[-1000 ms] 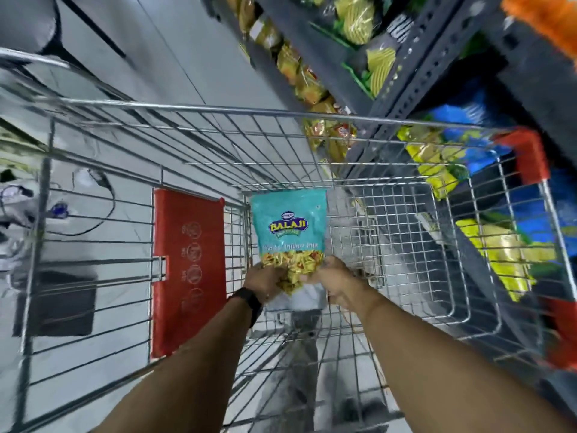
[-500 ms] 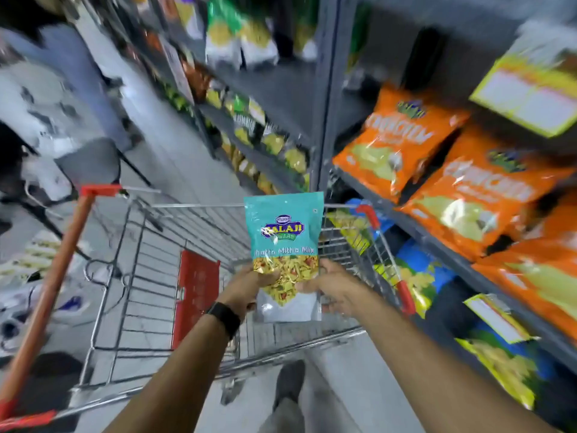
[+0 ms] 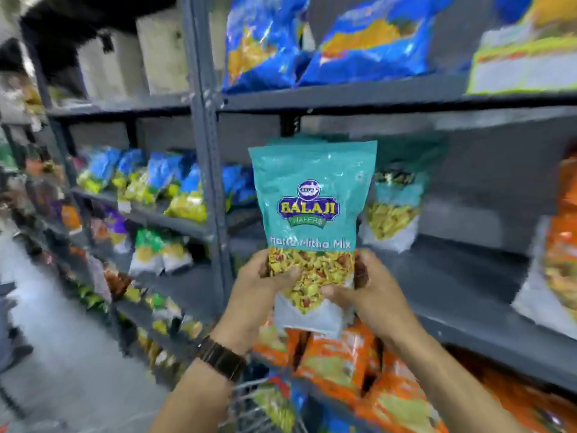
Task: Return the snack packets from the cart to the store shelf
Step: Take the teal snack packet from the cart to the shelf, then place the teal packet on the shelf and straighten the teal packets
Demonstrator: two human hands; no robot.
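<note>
I hold a teal snack packet [image 3: 312,210] upright in front of the grey store shelf [image 3: 452,276]. My left hand [image 3: 259,292] grips its lower left edge and my right hand [image 3: 371,292] grips its lower right edge. A matching teal packet [image 3: 393,207] stands on that shelf just behind and to the right. A corner of the wire cart [image 3: 259,410] shows at the bottom, below my left wrist.
A grey upright post [image 3: 206,170] divides the shelving. Blue packets [image 3: 359,42] fill the shelf above, orange packets [image 3: 343,364] the shelf below and the right edge [image 3: 565,245]. More snack shelves run back on the left beside the aisle floor [image 3: 62,354].
Both hands have lifted the teal packet out of the cart and up to shelf height. My view has swung from the cart up to the shelves.
</note>
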